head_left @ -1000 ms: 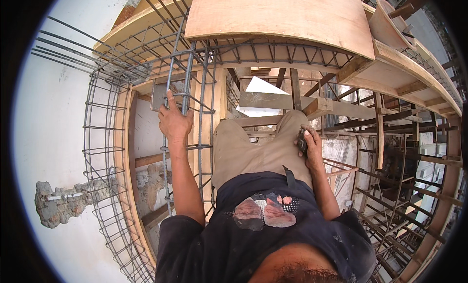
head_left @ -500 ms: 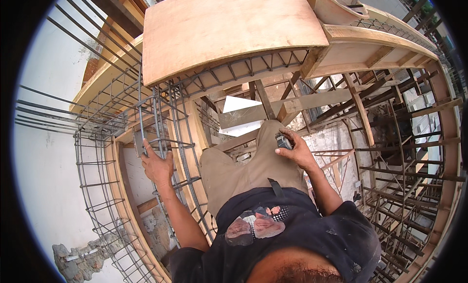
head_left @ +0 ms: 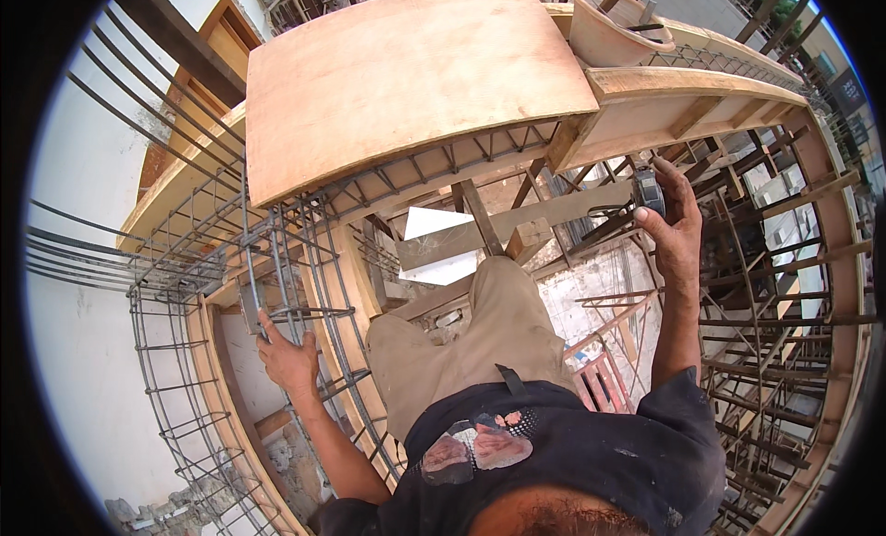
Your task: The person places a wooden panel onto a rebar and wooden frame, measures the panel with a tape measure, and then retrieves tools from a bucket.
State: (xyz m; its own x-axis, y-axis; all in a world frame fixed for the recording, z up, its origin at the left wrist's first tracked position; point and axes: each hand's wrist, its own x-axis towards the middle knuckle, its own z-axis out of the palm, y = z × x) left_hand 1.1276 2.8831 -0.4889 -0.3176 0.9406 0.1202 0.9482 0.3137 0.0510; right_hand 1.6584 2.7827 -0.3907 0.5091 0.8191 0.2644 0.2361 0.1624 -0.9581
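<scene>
Two bare hands were set well apart: off the plywood sheet's (head_left: 415,84) lower right corner, the right hand (head_left: 678,236) had its grip pinching a small round dark object (head_left: 651,194) between thumb and fingers. Below the sheet's lower left corner, the left hand (head_left: 290,359) rested against the steel bars (head_left: 251,267), though I could not tell whether its grip closed around one. Beside the sheet's upper right edge stood a pale bucket (head_left: 600,40).

Building site: rebar (head_left: 284,264), plywood (head_left: 415,84)
</scene>
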